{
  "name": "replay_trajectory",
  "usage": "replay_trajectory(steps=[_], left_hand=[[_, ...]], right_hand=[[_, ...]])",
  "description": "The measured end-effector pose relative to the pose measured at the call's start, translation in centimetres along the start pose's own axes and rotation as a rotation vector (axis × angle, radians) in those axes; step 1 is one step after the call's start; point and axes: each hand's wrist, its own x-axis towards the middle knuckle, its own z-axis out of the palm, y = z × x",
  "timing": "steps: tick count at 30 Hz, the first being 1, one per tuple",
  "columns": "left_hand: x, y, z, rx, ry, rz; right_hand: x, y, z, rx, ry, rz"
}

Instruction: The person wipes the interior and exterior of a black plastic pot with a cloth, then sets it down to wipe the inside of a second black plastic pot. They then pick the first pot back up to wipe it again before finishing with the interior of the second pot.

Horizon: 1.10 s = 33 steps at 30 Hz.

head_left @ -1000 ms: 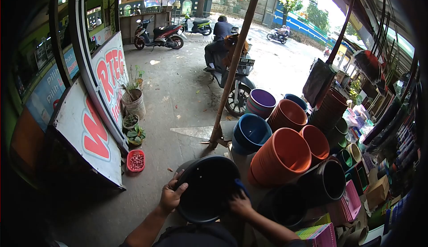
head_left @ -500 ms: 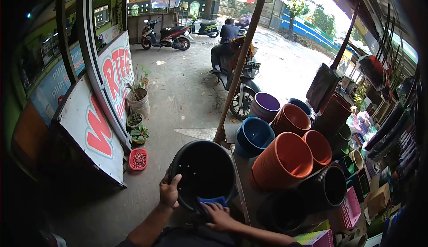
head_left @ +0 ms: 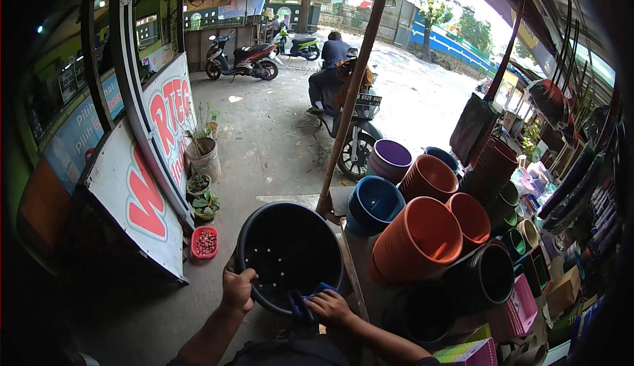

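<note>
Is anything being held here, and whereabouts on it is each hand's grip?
The left hand grips the black pot by its left rim. The right hand bunches the blue cloth at the near rim.

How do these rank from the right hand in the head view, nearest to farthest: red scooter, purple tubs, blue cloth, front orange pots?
From the right hand:
1. Blue cloth: in its grip
2. Front orange pots: ahead, right
3. Purple tubs: farther ahead, right
4. Red scooter: far ahead, left
</note>
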Motion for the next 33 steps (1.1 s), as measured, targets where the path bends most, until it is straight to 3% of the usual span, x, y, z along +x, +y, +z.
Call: replay_trajectory(steps=[1,3,4,5,7,10,11,13,15,17,19,20,21,23,24,26,29,33], left_hand=[[-0.3,-0.8,0.3,0.002,0.007,-0.004],[-0.7,-3.9,2.7,0.154,0.381,0.319],[-0.6,-7.2,2.7,0.177,0.417,0.423],[-1.2,-9.5,2.7,0.429,0.427,0.555],[-0.9,-10.8,2.2,0.39,0.321,0.587],[0.6,-9.1,0.9,0.296,0.203,0.452],[0.3,-6.2,1.4,0.12,0.142,0.342],[0.2,0.0,0.3,0.057,0.046,0.07],[0.4,3.8,-1.6,0.054,-0.159,0.089],[-0.4,3.9,-1.4,0.058,-0.118,0.056],[-0.3,3.1,-1.5,0.019,-0.039,0.217],[-0.7,1.7,-0.5,0.039,0.165,0.311],[-1.2,-0.2,-0.1,0.098,0.24,0.302],[-3.3,-4.2,2.2,0.311,0.278,0.491],[-3.3,-4.6,2.0,0.31,0.279,0.492],[-3.1,-4.9,1.8,-0.051,0.11,0.356],[-2.1,-2.9,0.3,0.061,-0.002,0.344],[-0.2,3.1,-2.5,0.067,-0.221,0.128]], right_hand=[[0.1,0.5,0.1,-0.026,0.001,-0.041],[1.7,0.7,-0.1,-0.02,0.062,-0.048],[2.5,0.2,0.0,-0.033,0.081,-0.012],[3.2,-0.4,0.2,-0.044,0.097,0.024],[3.6,-1.4,1.1,-0.022,0.113,0.067],[3.0,-2.0,1.2,0.056,0.088,0.125],[2.6,-1.6,0.8,0.057,0.088,0.124],[1.1,-0.5,-0.1,0.01,-0.078,0.023],[-0.2,1.7,-0.1,-0.083,0.035,-0.051],[-0.5,2.3,-0.4,-0.163,0.144,-0.087],[0.0,1.7,-1.3,-0.178,0.164,-0.094],[0.7,1.3,-1.6,-0.175,0.196,-0.071],[1.3,0.9,-1.8,-0.175,0.227,-0.051],[2.8,-0.6,-1.5,-0.163,0.227,-0.031],[3.3,-1.5,-1.0,-0.147,0.232,0.023],[3.2,-1.9,0.0,-0.121,0.266,0.06],[1.9,0.3,0.7,-0.106,0.156,-0.019],[0.4,4.1,-0.5,-0.268,0.167,-0.054]])
